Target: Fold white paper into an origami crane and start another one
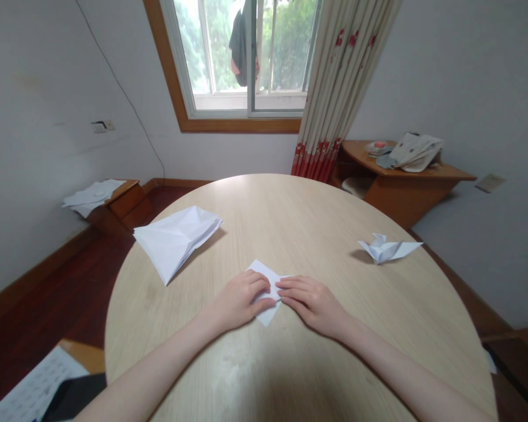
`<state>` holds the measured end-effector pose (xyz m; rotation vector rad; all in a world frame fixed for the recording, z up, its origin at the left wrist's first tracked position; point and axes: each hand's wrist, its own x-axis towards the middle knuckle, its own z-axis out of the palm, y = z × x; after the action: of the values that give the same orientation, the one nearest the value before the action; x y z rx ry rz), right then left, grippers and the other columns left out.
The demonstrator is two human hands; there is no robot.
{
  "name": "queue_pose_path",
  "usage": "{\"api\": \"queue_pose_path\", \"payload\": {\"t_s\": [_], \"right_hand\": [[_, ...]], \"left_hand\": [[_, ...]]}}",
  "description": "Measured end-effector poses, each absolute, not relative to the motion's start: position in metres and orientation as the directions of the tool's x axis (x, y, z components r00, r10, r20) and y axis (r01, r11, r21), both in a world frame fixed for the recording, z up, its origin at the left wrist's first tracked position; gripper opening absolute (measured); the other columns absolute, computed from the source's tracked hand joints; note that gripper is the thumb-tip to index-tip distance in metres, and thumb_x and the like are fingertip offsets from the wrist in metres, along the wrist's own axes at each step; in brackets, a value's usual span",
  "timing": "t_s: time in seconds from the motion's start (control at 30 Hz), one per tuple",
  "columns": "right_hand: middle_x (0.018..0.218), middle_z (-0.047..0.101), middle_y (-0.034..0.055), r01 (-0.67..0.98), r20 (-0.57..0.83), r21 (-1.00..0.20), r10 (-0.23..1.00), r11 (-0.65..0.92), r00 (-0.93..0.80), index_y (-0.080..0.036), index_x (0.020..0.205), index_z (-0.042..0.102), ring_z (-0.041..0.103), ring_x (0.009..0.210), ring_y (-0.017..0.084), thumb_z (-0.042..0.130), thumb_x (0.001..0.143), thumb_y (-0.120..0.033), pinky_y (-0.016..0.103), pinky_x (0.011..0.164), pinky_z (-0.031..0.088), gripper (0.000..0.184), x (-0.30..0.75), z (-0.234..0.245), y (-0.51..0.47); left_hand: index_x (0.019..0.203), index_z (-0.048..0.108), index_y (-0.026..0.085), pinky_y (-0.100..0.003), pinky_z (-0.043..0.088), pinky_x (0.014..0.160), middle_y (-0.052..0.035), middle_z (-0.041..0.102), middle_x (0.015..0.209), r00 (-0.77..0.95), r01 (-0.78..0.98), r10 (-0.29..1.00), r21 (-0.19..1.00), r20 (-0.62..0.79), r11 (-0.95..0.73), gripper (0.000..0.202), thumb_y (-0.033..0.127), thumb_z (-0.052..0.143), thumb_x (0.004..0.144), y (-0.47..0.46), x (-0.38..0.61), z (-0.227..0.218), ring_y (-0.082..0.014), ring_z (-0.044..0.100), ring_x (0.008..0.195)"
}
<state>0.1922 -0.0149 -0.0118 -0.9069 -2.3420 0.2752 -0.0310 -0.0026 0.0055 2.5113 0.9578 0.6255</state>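
Note:
A small sheet of folded white paper [264, 269] lies on the round table in front of me, partly hidden under my fingers. My left hand [249, 296] holds its left part down, the thumb nearer to me and the curled fingers on the far side. From the right, my right hand [310, 299] has its fingers together on the paper's right edge, holding it there. A folded paper crane [381, 251] rests on the right side of the table. On the left side sits a stack of creased white paper sheets [182, 234].
The round wooden table [273, 211] fills the middle. Behind it are a window [246, 111] and a patterned curtain [334, 88]. A wooden desk [405, 187] with a bag stands at the right, a low cabinet [129, 205] with papers at the left. Printed sheets [44, 381] lie lower left.

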Motion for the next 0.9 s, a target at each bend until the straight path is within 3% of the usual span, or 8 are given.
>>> {"api": "queue_pose_path", "payload": {"t_s": [0.3,0.57,0.9], "right_hand": [[0.096,0.067,0.008,0.588,0.416,-0.493,0.768,0.641,-0.487,-0.02,0.086,0.061,0.061,0.092,0.02,0.044,0.095,-0.02,0.037,0.081,0.051,0.019,0.182,-0.005,-0.02],[0.096,0.059,0.0099,0.722,0.374,-0.4,0.82,0.565,-0.434,-0.019,0.083,0.056,0.054,0.091,0.023,0.046,0.093,-0.02,0.041,0.079,0.048,0.014,0.177,-0.013,-0.018],[0.098,0.059,0.0116,0.849,0.297,-0.268,0.877,0.456,-0.378,-0.018,0.082,0.056,0.05,0.092,0.027,0.049,0.092,-0.024,0.043,0.078,0.043,0.013,0.168,-0.014,-0.019]], "left_hand": [[0.078,0.057,0.017,-0.033,0.048,0.085,-0.0052,0.059,0.098,0.542,0.501,0.787,0.638,0.295,-0.584,0.013,0.023,0.058,0.089,-0.004,-0.023,-0.006,-0.0177,0.056,0.094],[0.076,0.056,0.017,-0.041,0.047,0.084,-0.0083,0.057,0.099,0.463,0.649,0.829,0.518,0.313,-0.558,0.015,0.023,0.056,0.09,-0.007,-0.015,-0.012,-0.0229,0.051,0.094],[0.084,0.058,0.016,-0.041,0.045,0.082,-0.0086,0.055,0.101,0.498,0.724,0.828,0.403,0.258,-0.56,0.012,0.023,0.053,0.092,-0.008,-0.012,-0.006,-0.0244,0.049,0.094]]}}
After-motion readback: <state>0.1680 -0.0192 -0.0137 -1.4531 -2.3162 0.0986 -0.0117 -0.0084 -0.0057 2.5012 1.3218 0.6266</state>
